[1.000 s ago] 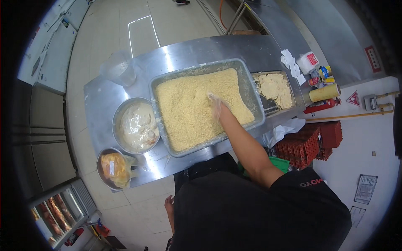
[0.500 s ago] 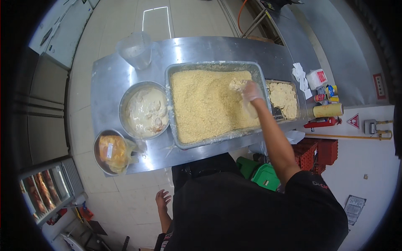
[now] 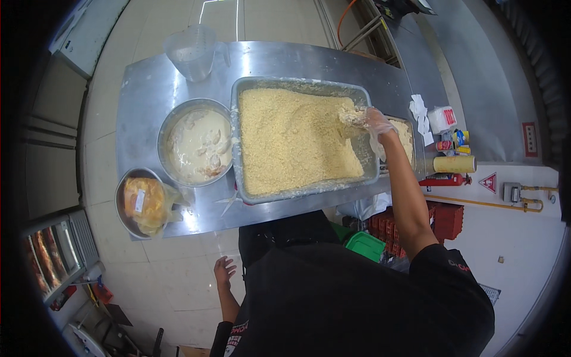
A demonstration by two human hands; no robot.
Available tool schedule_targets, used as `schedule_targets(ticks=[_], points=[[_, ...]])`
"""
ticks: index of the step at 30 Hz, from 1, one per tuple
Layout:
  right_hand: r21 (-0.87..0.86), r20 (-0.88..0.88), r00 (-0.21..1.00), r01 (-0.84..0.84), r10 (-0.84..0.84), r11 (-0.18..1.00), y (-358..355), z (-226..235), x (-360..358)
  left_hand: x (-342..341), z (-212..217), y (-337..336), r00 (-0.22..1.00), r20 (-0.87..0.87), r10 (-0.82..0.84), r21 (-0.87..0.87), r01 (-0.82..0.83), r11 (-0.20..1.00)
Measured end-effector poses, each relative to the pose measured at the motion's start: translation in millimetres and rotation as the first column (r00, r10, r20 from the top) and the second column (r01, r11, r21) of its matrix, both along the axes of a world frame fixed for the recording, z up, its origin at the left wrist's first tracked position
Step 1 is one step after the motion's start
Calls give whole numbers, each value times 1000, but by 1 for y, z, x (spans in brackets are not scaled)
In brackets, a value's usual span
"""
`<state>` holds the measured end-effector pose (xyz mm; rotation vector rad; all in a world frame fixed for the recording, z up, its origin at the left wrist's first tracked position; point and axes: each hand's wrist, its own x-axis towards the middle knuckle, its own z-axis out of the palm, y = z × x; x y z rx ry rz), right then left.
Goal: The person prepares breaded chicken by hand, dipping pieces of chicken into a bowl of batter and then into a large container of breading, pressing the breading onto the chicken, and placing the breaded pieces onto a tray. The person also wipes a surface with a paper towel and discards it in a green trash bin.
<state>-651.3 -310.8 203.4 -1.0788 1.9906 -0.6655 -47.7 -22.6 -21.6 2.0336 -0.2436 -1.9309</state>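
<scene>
Currently right grip [image 3: 377, 124], clear-gloved, pinches a pale crumb-coated lump [image 3: 352, 116] over yellow crumbs [image 3: 285, 140] in the grey rectangular plastic tub [image 3: 303, 196]; apparently done: cream-coloured crumbed batch [image 3: 405, 134] alongside (partly hidden). Undone: white-coated wet pieces [image 3: 207, 143], round steel bowl [image 3: 162, 144]. Left hand [image 3: 224, 272] hangs empty, fingers apart.

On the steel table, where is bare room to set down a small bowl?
Bare table shows beyond the crumb tub, right of the plastic jug; another patch lies left, between jug, round pan and table edge. Crowded: the tub's right side, with the right hand over its rim, the tray beside.
</scene>
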Motion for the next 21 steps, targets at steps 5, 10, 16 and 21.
schedule_targets(ticks=[5, 10, 16, 21], points=[[256, -526, 778, -239, 342, 937, -3, 2, 16, -2, 6, 4, 999, 39, 22, -29, -21, 999], [299, -683, 531, -423, 502, 855, -2, -42, -9, -1, -7, 35, 994, 74, -84, -140, 94, 986], [-282, -43, 999, 9, -22, 959, 27, -1, -53, -5, -46, 54, 995, -101, 6, -238, -30, 971], [-358, 82, 992, 117, -93, 927, 108, 48, -150, -72, 8, -3, 899, 134, -417, -207, 436, 876]])
